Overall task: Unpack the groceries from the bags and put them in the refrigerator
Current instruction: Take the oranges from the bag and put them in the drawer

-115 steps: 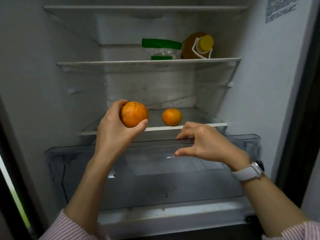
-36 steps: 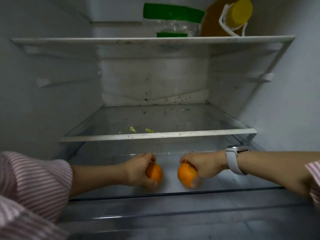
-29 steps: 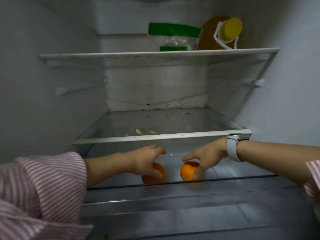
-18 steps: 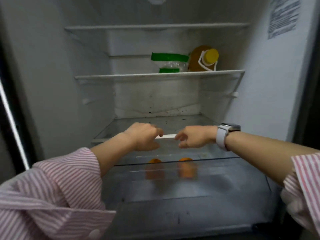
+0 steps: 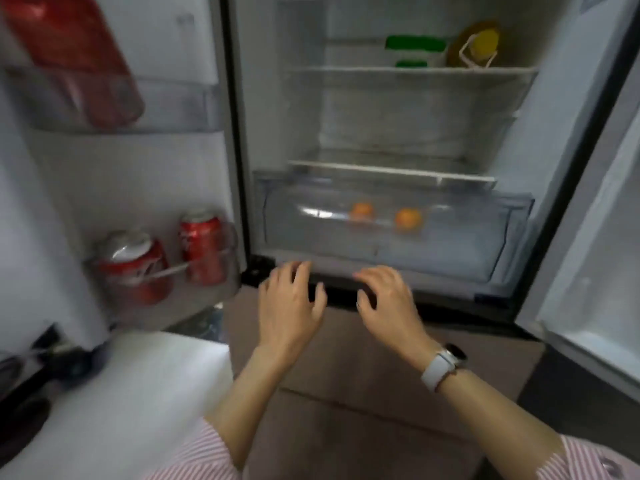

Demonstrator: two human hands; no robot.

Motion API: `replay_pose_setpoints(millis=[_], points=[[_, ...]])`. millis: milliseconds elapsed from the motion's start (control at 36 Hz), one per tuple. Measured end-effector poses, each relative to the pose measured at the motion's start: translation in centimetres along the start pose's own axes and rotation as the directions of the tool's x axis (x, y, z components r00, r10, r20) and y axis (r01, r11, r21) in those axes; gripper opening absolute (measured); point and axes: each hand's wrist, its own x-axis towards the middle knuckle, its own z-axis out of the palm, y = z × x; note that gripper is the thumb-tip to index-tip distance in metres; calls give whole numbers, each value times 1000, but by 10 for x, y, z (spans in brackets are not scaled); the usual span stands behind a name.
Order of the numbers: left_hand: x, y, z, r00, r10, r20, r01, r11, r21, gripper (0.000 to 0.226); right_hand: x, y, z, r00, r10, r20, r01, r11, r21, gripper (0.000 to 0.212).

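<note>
1. Fingers (image 5: 298, 271) of the left hand (image 5: 289, 306) lie loosely spread and hold nothing; the right hand (image 5: 388, 306) is the same, both hovering just below the drawer (image 5: 381, 237) front, apart from it.
2. Two oranges (image 5: 408, 219) sit loose inside the clear drawer, near the middle and a little apart. A hard shove on the drawer could send them rolling against the wall and bruise them.
3. Motion blur makes it hard to tell whether the drawer is fully home; it seems to stand slightly proud of the shelf (image 5: 391, 169) above. If so, a door swung shut could knock its front.
4. Cans (image 5: 201, 251) stand in the left door's rack (image 5: 166, 271), one of them tilted. A quick swing of that door could tip it over.
5. Both hands are empty, so more groceries probably remain in the bags, which are out of view; doors left wide meanwhile let the cold out.
</note>
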Motion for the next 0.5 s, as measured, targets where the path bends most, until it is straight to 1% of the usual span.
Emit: replay_pose_setpoints(millis=[28,83,111,167,222,278,333,417,500], points=[[-33,-10,-1,996,-69,65,68,998,11,48,-26,-4,15,998,19,53,-20,1000,10,52],[-97,-36,-8,960,-193,201,179,980,88,50,-74,-19,42,984,39,172,-47,998,39,56],[-127,-50,-17,937,-253,241,231,966,116,51,-95,-27,54,971,58,232,-74,996,59,56],[-179,-77,-39,885,-363,292,327,930,165,55,-129,-45,78,939,71,336,-106,991,87,49],[-219,-102,-69,827,-458,325,402,887,227,59,-153,-67,100,905,36,423,-94,989,118,44],[-251,-131,-103,785,-530,321,457,845,279,52,-169,-97,121,866,-34,498,-48,988,150,37],[-280,-160,-137,748,-602,277,518,792,323,44,-179,-135,143,822,-124,556,18,981,191,30],[-318,-203,-193,703,-688,182,599,710,370,42,-192,-207,182,751,-264,605,120,956,268,31],[-354,-248,-256,624,-777,91,697,605,386,42,-210,-293,228,683,-399,611,225,912,344,38]])
